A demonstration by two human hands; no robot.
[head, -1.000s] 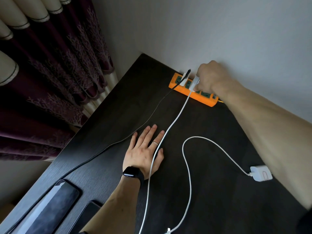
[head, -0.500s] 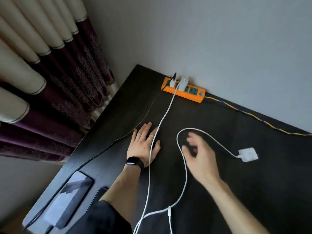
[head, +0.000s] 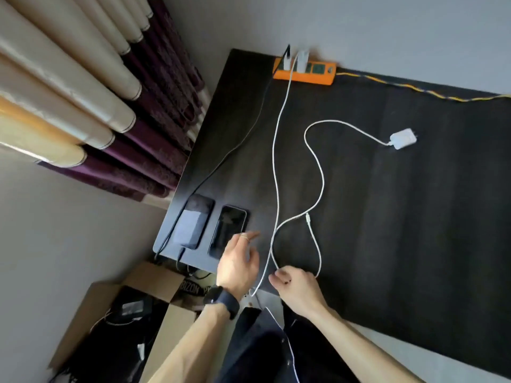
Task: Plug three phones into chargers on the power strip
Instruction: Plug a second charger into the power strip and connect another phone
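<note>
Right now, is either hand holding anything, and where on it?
The right hand pinches the unplugged charger's white cable at its bend near the table edge. The left hand holds nothing.

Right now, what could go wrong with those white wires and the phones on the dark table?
The right hand pinches a thin white cable that crosses a second white cable running to the orange power strip; a tug could tangle them or drag the loose white charger block. The two dark flat phones lie near the black table's edge beside the left hand; a bump might knock one off.
</note>
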